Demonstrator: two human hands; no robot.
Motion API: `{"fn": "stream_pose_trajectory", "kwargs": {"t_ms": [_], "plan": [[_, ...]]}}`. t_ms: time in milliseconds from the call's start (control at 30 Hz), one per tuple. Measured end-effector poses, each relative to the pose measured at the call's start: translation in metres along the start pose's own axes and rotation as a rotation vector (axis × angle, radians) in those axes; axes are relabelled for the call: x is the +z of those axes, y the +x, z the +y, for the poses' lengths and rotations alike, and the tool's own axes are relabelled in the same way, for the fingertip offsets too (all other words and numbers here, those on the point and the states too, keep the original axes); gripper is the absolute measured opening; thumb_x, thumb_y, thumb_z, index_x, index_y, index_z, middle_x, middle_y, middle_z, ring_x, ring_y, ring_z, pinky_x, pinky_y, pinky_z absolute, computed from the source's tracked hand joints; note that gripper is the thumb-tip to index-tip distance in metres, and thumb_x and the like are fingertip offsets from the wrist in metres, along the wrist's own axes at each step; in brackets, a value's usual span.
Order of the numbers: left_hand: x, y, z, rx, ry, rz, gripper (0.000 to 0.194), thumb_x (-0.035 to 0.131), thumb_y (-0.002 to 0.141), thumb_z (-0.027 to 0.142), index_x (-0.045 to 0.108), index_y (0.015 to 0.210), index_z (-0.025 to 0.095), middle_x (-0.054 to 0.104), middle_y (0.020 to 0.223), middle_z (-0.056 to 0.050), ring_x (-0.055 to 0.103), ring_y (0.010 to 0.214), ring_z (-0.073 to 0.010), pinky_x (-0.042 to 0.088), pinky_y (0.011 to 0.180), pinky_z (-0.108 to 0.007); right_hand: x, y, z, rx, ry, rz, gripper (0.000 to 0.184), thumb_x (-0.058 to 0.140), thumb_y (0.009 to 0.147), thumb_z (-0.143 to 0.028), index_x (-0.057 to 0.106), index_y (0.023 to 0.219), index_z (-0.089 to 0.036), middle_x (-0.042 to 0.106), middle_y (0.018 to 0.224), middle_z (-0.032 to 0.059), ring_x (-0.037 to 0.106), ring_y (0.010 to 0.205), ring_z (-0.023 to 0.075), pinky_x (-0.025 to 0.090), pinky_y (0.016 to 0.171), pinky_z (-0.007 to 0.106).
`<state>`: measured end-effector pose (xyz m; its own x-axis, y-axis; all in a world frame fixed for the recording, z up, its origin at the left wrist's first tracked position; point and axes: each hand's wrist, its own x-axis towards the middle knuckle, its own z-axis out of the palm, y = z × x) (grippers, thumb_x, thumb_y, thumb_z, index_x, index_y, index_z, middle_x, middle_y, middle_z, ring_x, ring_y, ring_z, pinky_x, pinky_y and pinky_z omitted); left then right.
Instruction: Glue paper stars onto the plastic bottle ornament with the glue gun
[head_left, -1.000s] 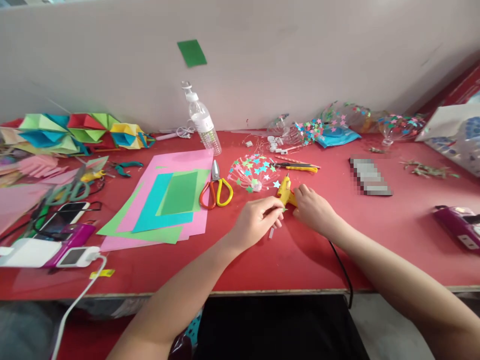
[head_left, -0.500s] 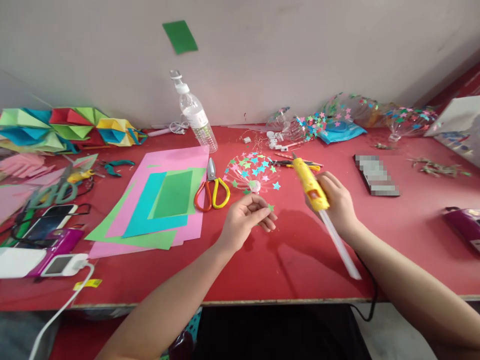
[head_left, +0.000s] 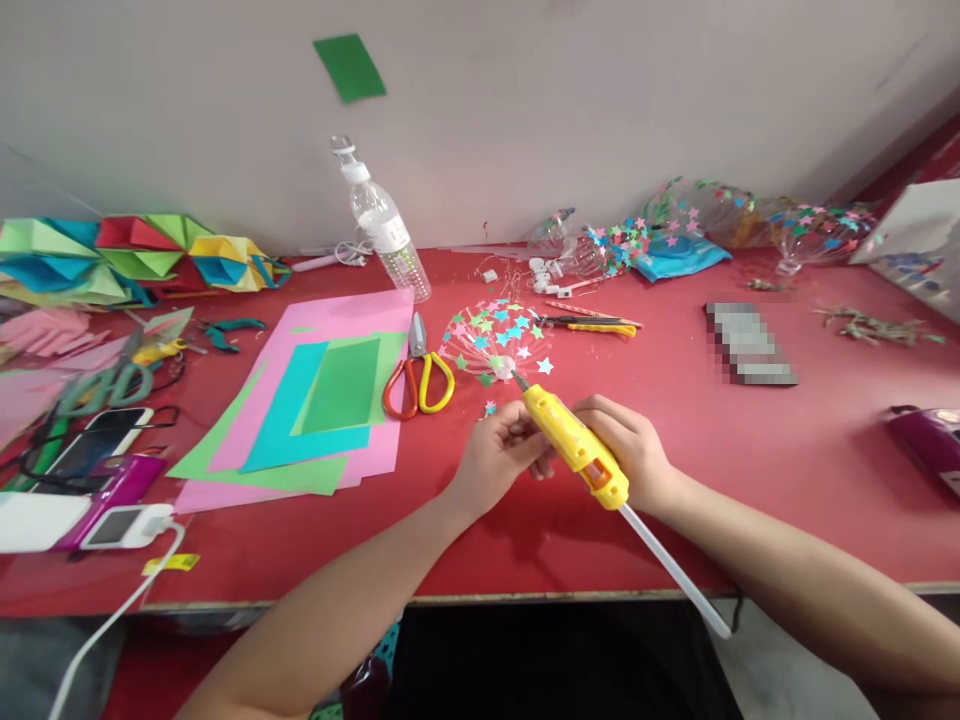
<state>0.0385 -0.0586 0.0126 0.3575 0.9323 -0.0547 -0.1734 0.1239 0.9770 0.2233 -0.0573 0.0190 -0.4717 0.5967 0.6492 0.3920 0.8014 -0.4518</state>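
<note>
Right grip [head_left: 626, 445] wrapped round the yellow glue gun [head_left: 574, 440]; left grip [head_left: 499, 450] curled just beside, contents hidden, can't tell how open! Looks like gluing, calling for a steady nozzle [head_left: 519, 380]. Beyond, the starry ornament [head_left: 496, 338] sits on the red surface [head_left: 750, 480]; farther back, the bottle [head_left: 390, 238] label's too blurred to read!

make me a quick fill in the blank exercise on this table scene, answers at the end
1. The right hand grips a yellow ____.
2. Seen from the person's side, the sheets lie to the ____ of the left hand.
3. The paper on the wall is ____.
4. The tabletop is ____.

Missing words: glue gun; left; green; red.
</note>
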Motion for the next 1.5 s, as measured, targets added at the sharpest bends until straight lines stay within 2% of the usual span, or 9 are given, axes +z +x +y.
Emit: {"fn": "stream_pose_trajectory", "kwargs": {"t_ms": [100,200,533,833,933,1067,1167,1300,1500], "plan": [[-0.002,0.001,0.002,-0.068,-0.009,-0.046,0.040,0.074,0.071,0.051,0.062,0.072,0.013,0.066,0.056,-0.003,0.062,0.045,-0.0137,0.052,0.045,-0.024,0.001,-0.002,0.002,-0.083,-0.160,0.011,0.015,0.046,0.094,-0.025,0.057,0.096,-0.015,0.062,0.084,0.0101,0.058,0.070,0.0165,0.048,0.061,0.027],[-0.004,0.002,-0.001,-0.074,-0.011,-0.041,0.039,0.076,0.068,0.051,0.063,0.068,0.014,0.066,0.056,-0.004,0.066,0.054,-0.0179,0.055,0.051,-0.027,0.003,-0.002,0.002,-0.077,-0.202,-0.026,0.016,0.045,0.094,-0.026,0.058,0.096,-0.016,0.063,0.084,0.0103,0.058,0.070,0.0167,0.048,0.061,0.028],[-0.003,0.003,-0.001,-0.096,-0.057,-0.037,0.029,0.076,0.073,0.039,0.065,0.081,0.014,0.069,0.064,-0.003,0.065,0.050,-0.0137,0.055,0.050,-0.025,0.002,0.001,0.003,0.205,0.082,0.005,0.018,0.053,0.089,-0.033,0.053,0.078,-0.019,0.057,0.077,0.0044,0.053,0.065,0.0127,0.044,0.059,0.024],[-0.001,-0.001,0.000,-0.060,0.007,-0.087,0.021,0.071,0.078,0.033,0.064,0.081,0.013,0.067,0.066,-0.002,0.065,0.052,-0.0119,0.054,0.050,-0.023,0.004,0.002,-0.001,0.285,0.151,-0.011,0.023,0.055,0.086,-0.034,0.049,0.069,-0.019,0.049,0.067,-0.0022,0.048,0.057,0.0093,0.039,0.053,0.021],[-0.002,-0.002,0.001,0.004,0.022,-0.024,0.020,0.069,0.079,0.033,0.062,0.079,0.015,0.065,0.063,0.000,0.063,0.049,-0.0108,0.052,0.049,-0.022,0.000,0.004,-0.003,0.256,0.158,0.014,0.016,0.057,0.085,-0.029,0.054,0.074,-0.019,0.055,0.072,0.0004,0.054,0.062,0.0110,0.043,0.057,0.023],[-0.008,-0.003,0.005,0.168,0.081,0.198,0.016,0.064,0.083,0.030,0.058,0.077,0.017,0.062,0.060,0.003,0.057,0.045,-0.0071,0.047,0.045,-0.018,-0.008,0.006,-0.002,0.289,0.132,0.073,0.014,0.058,0.086,-0.028,0.058,0.075,-0.019,0.060,0.075,0.0033,0.057,0.063,0.0127,0.046,0.058,0.026],[-0.010,-0.001,0.008,0.232,0.120,0.342,0.018,0.062,0.084,0.031,0.054,0.075,0.018,0.058,0.056,0.005,0.051,0.040,-0.0054,0.041,0.039,-0.016,-0.010,0.007,-0.002,0.226,0.133,0.032,0.018,0.055,0.087,-0.028,0.056,0.071,-0.020,0.059,0.069,0.0028,0.055,0.060,0.0136,0.044,0.056,0.028],[-0.008,0.000,0.009,0.218,0.125,0.374,0.020,0.059,0.086,0.035,0.050,0.077,0.020,0.057,0.052,0.007,0.048,0.034,-0.0056,0.037,0.033,-0.016,-0.009,0.009,-0.005,0.140,0.102,-0.029,0.021,0.052,0.087,-0.028,0.050,0.067,-0.021,0.051,0.061,-0.0005,0.047,0.053,0.0120,0.039,0.051,0.027],[-0.007,0.000,0.008,0.231,0.121,0.374,0.019,0.059,0.087,0.035,0.050,0.080,0.020,0.058,0.053,0.006,0.048,0.034,-0.0054,0.037,0.033,-0.016,-0.006,0.008,-0.007,0.189,0.120,-0.049,0.028,0.053,0.087,-0.030,0.043,0.062,-0.022,0.042,0.058,-0.0031,0.041,0.048,0.0102,0.033,0.047,0.026]]}}
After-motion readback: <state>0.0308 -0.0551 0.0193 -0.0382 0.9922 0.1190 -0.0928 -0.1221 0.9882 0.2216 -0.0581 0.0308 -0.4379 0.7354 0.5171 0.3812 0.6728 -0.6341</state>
